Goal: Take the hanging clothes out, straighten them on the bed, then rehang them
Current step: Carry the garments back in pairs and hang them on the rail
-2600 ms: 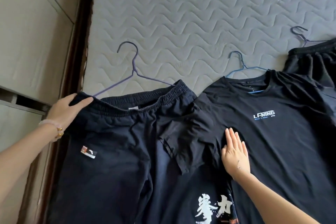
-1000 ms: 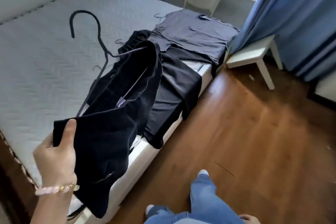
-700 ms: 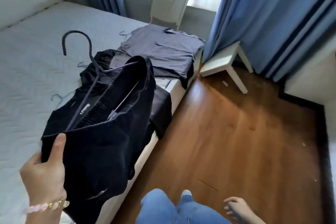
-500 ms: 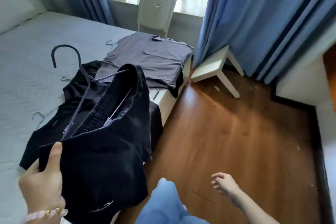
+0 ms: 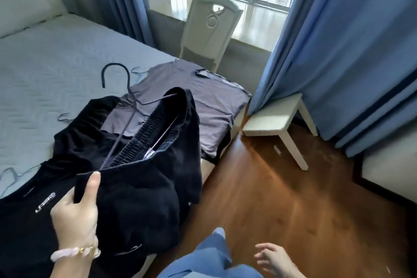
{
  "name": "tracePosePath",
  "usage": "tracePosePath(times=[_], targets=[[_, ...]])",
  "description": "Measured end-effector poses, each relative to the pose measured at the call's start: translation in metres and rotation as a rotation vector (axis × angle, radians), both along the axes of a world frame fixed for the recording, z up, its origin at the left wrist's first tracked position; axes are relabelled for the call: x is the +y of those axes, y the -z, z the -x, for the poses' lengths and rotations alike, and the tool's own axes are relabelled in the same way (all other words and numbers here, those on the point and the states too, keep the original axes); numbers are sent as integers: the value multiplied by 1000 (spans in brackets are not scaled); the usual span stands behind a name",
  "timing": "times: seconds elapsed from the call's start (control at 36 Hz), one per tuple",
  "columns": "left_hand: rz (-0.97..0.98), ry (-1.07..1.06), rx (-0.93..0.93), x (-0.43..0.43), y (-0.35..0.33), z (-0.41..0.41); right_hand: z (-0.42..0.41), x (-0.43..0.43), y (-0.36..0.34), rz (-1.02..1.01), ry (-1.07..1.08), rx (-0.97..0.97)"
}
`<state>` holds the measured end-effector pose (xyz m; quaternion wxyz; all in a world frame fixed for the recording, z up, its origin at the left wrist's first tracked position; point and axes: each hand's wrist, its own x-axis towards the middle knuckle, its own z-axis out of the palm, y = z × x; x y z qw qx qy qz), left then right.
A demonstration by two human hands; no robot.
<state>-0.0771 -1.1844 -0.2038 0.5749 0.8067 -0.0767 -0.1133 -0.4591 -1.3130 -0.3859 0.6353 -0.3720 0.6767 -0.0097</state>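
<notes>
Head view: dark trousers on a hanger, held up at the near edge of the bed.
We are pinching the near waistband corner between the thumb and curled fingers of our left hand. The hanger is running away from that hand, with its hook at the far end. Our right hand, loosely spread and holding nothing, is hanging well apart at near right over the wooden floor. A grey T-shirt is lying on the bed, with blue curtains beyond.
</notes>
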Motion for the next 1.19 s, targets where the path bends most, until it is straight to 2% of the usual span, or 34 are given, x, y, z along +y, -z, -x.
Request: tracePosePath(times=[0.25, 0.47, 0.72, 0.94, 1.19], targets=[[-46, -145, -29, -99, -37, 5, -15, -121, 3, 37, 56, -18], [-84, -386, -9, -132, -23, -9, -107, -258, -2, -31, -271, 44], [-226, -781, 30, -160, -30, -20, -274, -376, -19, 123, -852, 21], [-190, -949, 33, -164, -28, -62, -421, -408, -19, 143, -1091, -30], [-176, -973, 135, -156, 3, -131, -545, -381, -19, 127, -1145, -60]])
